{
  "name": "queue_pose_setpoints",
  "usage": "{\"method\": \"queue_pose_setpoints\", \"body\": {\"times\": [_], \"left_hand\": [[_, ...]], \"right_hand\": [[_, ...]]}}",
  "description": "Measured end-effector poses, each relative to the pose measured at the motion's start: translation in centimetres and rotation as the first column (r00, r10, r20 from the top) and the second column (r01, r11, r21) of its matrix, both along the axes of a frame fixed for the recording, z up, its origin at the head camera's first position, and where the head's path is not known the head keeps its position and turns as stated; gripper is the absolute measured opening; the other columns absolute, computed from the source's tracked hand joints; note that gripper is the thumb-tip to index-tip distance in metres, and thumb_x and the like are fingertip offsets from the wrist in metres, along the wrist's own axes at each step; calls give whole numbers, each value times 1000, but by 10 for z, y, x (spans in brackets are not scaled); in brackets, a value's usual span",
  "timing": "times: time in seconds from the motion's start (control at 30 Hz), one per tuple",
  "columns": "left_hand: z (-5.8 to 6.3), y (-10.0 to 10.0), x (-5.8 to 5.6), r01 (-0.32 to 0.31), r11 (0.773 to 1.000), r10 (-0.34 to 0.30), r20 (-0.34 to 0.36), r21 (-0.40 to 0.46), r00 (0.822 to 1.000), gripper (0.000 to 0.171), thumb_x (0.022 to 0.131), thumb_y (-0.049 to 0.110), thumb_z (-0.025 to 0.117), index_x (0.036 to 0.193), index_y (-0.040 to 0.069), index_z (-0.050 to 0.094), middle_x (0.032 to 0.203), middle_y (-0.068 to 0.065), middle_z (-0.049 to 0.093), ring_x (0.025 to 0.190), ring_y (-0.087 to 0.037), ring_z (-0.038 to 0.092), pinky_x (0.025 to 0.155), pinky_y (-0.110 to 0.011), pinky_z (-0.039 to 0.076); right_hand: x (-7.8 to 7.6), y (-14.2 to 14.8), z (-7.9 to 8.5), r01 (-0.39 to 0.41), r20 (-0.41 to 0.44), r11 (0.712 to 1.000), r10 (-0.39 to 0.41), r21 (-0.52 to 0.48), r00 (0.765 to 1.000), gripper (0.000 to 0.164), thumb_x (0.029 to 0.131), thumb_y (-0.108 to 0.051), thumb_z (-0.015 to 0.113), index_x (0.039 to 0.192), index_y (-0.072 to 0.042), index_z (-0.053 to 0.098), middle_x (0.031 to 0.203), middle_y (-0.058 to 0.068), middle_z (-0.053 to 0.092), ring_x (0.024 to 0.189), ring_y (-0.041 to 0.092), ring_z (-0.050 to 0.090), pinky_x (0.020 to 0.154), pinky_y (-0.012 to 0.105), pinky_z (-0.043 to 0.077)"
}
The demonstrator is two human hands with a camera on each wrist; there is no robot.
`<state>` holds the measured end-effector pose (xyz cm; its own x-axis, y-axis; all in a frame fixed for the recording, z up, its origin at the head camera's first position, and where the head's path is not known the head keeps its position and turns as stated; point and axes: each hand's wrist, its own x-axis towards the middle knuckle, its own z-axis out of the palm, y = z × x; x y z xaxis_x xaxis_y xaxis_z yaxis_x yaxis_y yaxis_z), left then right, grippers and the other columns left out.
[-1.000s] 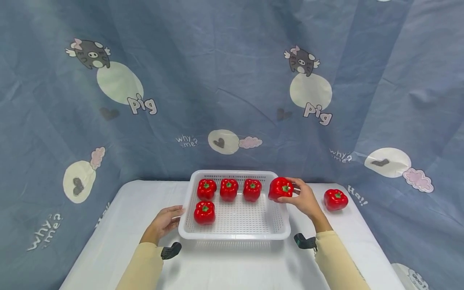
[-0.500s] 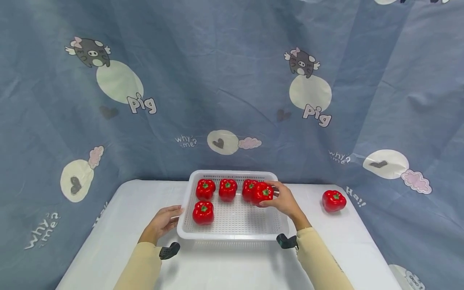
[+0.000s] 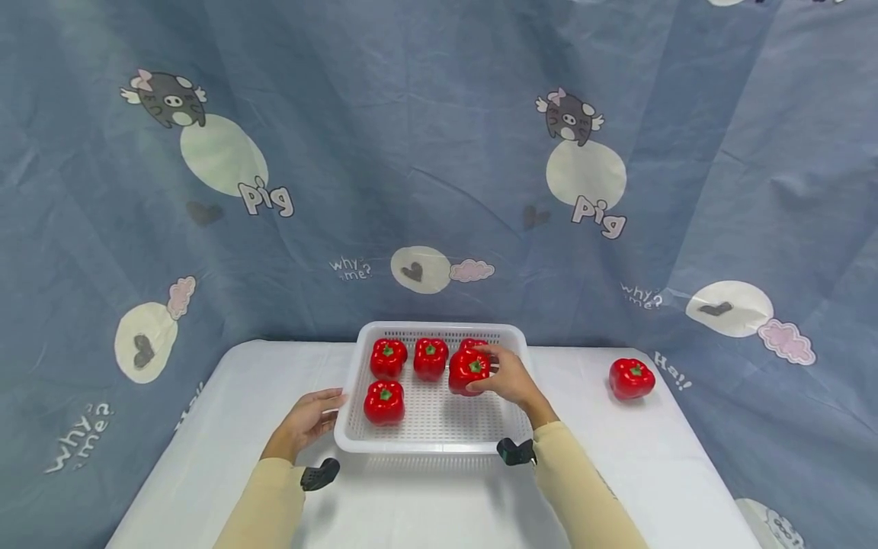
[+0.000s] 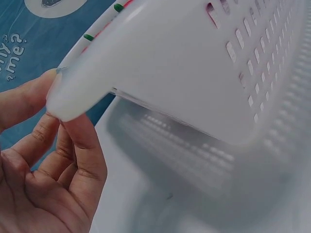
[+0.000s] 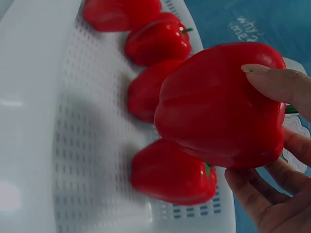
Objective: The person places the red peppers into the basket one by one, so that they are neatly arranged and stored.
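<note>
My right hand [image 3: 510,377] grips a red bell pepper [image 5: 218,104] between thumb and fingers, held over the white plastic basket [image 3: 439,447]. In the head view this pepper partly covers the back-row pepper behind it. Two more red peppers, a middle one [image 3: 430,360] and a left one [image 3: 389,359], stand along the basket's back, and another pepper [image 3: 384,402] stands in front of the left one. At the basket's left rim my left hand [image 3: 310,419] pinches the edge, thumb above and fingers below, as the left wrist view [image 4: 73,160] shows.
One more red bell pepper [image 3: 632,379] lies on the white table [image 3: 583,457] to the right of the basket. A blue curtain with printed pigs [image 3: 439,152] hangs right behind the table's back edge.
My right hand has carried its pepper leftward from the basket's right rim to over the middle of the basket. The left hand has stayed at the left rim.
</note>
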<state>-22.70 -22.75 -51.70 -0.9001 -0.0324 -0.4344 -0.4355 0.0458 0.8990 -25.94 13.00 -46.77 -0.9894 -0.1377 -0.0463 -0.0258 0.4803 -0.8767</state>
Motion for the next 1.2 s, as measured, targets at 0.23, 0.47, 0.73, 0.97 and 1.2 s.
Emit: {"method": "queue_pose_setpoints", "body": {"times": [0.23, 0.47, 0.73, 0.97, 1.2], "left_hand": [[0, 0, 0, 2, 1000, -2, 0, -4, 1000, 55, 90, 22, 69, 134, -5, 49, 133, -23, 53, 100, -24, 62, 82, -29, 55], [0, 1, -1, -2, 1000, 2, -1, -6, 1000, 53, 91, 19, 67, 135, -5, 49, 129, -21, 56, 99, -23, 62, 79, -27, 55], [1, 1, 0, 6, 1000, -6, -6, -3, 1000, 52, 92, 20, 67, 134, -5, 49, 127, -19, 59, 100, -24, 62, 83, -31, 55], [0, 0, 0, -3, 1000, 3, -1, -3, 1000, 52, 91, 21, 67, 133, -4, 51, 126, -17, 59, 102, -24, 62, 83, -31, 55], [0, 0, 0, -4, 1000, 4, 2, -2, 1000, 53, 90, 21, 68, 134, -4, 51, 125, -17, 60, 100, -23, 62, 81, -29, 55]], "right_hand": [[-1, -16, -1, -49, -18, 999, 50, 23, 999, 71, 69, -10, 86, 132, -6, 55, 127, 13, 56, 116, 33, 53, 89, 47, 52], [-3, -27, -6, -64, 12, 997, 63, 37, 998, 73, 66, -12, 88, 132, -8, 56, 132, 14, 52, 122, 36, 47, 90, 51, 51], [-5, -36, -14, -115, 31, 991, 113, 61, 993, 69, 66, -6, 87, 130, -6, 58, 129, 15, 56, 119, 34, 51, 97, 52, 46], [-4, -44, -21, -106, 61, 992, 102, 66, 993, 68, 67, -7, 87, 129, -6, 58, 123, 15, 60, 114, 32, 54, 97, 51, 46], [-2, -49, -26, -105, 94, 993, 99, 52, 991, 67, 67, -8, 87, 128, -6, 59, 120, 13, 61, 112, 31, 54, 94, 49, 49]]}}
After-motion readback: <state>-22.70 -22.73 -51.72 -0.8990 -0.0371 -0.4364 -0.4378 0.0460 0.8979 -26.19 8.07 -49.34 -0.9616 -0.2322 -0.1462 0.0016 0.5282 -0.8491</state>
